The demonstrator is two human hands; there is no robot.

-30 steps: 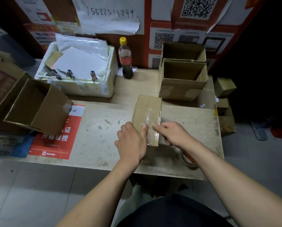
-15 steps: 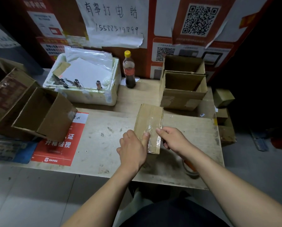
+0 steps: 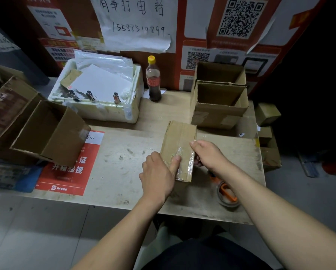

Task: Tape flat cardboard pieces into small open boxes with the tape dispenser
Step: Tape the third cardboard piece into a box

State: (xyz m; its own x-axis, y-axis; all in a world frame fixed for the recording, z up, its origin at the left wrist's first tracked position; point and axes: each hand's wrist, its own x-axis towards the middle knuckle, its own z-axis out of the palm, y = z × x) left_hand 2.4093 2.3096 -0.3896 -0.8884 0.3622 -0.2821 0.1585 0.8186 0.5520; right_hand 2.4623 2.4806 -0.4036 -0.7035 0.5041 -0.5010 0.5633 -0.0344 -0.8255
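Far to the left of the left hand (image 3: 157,175), an open cardboard box (image 3: 50,133) lies tipped on its side at the table's (image 3: 124,172) left edge, its mouth turned toward the person; it partly covers a red printed sheet (image 3: 69,168). Beyond that hand and to its left sits a white foam box (image 3: 104,112) holding white paper and plastic film, with three metal clips along its near rim. A cola bottle (image 3: 153,80) with a yellow cap stands upright just right of the foam box.

The left hand grips the small cardboard box (image 3: 179,147) from its left side — the thumb lies pressed on the shiny clear tape (image 3: 182,162) that runs over the box's top face, and the other fingers are curled against the side. The box stands on the table between the two hands. The right hand (image 3: 210,154) holds its right edge, forefinger on top and the remaining fingers tucked down the far side (only partly visible).

Just nearer than the right wrist, the tape dispenser (image 3: 226,193) — orange frame, roll of tape — rests on the table, part hidden by the forearm. Beyond the right hand, two finished open boxes (image 3: 219,106) stand one behind the other, mouths up.
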